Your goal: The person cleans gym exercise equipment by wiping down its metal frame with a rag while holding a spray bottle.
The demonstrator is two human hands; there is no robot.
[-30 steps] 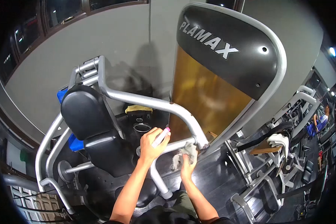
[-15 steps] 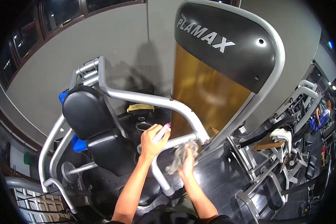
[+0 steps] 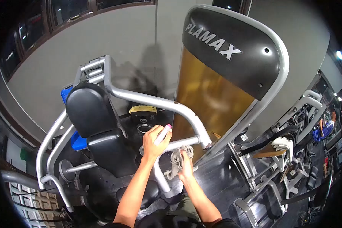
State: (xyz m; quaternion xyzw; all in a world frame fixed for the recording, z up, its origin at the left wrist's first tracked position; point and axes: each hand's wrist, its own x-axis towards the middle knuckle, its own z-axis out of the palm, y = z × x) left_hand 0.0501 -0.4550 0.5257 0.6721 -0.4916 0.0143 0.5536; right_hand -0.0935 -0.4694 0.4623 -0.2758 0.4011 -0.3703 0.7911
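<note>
In the head view my left hand (image 3: pixel 156 141) is closed around a slim white bottle with a pink tip (image 3: pixel 163 134), held over the machine's lower silver bar. My right hand (image 3: pixel 186 167) grips a crumpled grey cloth (image 3: pixel 176 161). The cloth lies just beneath that lower bar (image 3: pixel 182 143), close to where it joins the curved silver arm (image 3: pixel 152 99); I cannot tell whether it touches the bar. Left of my hands stands the machine's black padded backrest (image 3: pixel 90 110), with a black seat pad (image 3: pixel 112 154) below it.
A tall weight-stack tower (image 3: pixel 220 87) marked PLAMAX rises ahead. Behind the arm sits a black box with a yellow cloth (image 3: pixel 143 109) on top. More gym machines and a white towel (image 3: pixel 285 144) are on the right. Farther back is a person in blue (image 3: pixel 325 131).
My right hand and the cloth have moved down and left, away from the bar's joint. My left hand keeps hold of the bottle and has barely moved. The view has shifted slightly.
</note>
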